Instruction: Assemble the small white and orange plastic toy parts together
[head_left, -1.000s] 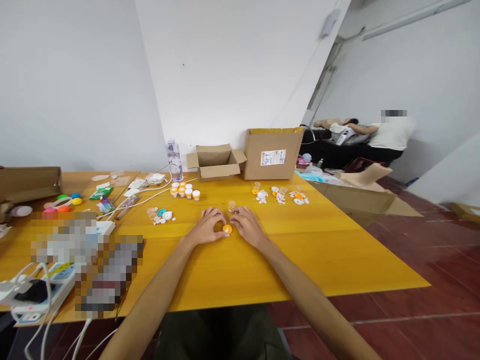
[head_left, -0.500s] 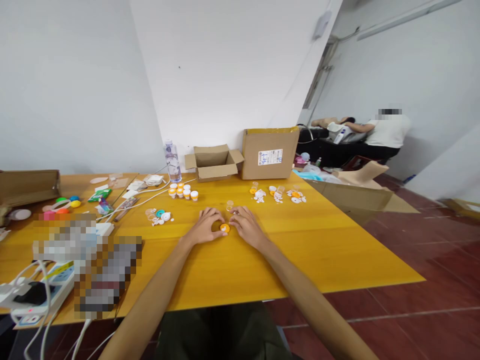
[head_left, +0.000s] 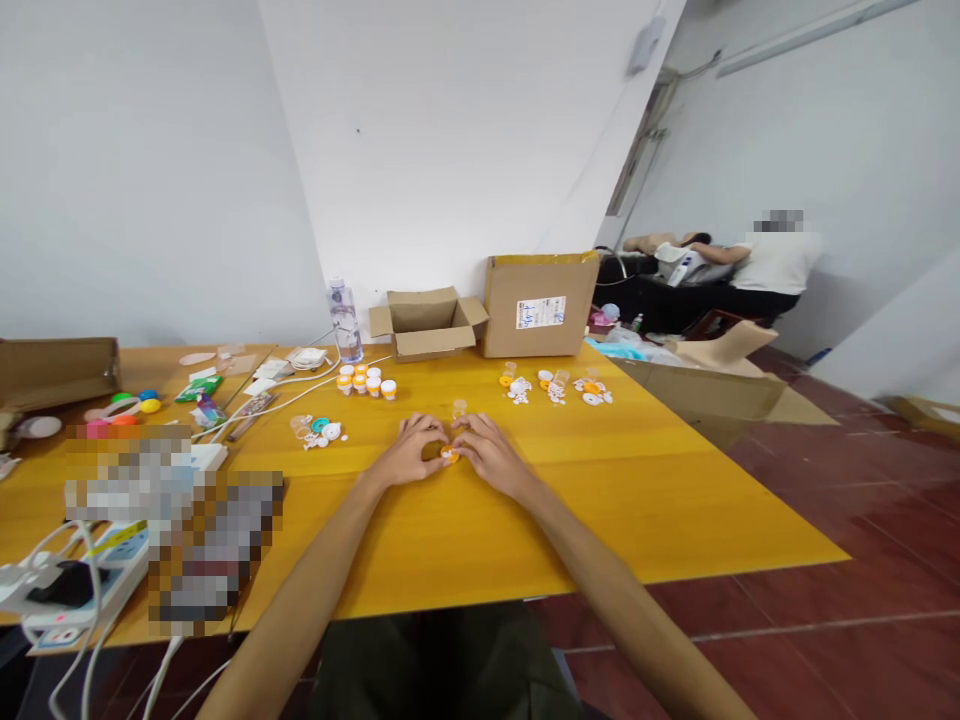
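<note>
Both hands, left hand (head_left: 411,455) and right hand (head_left: 489,455), pinch orange cap (head_left: 449,455), fingers curled.

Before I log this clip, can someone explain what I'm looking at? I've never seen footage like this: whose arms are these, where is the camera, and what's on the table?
There is no machine here. The camera sits on a person's head and looks forward and down, so the two bare arms are their own. The left hand and right hand meet over a small round orange piece, fingertips pinching it against the yellow wooden table. Behind them lie a row of small orange-and-white capped vials, a scatter of white and orange small parts, a clear plastic water bottle and two open cardboard boxes. Another person is at work far to the right.
</note>
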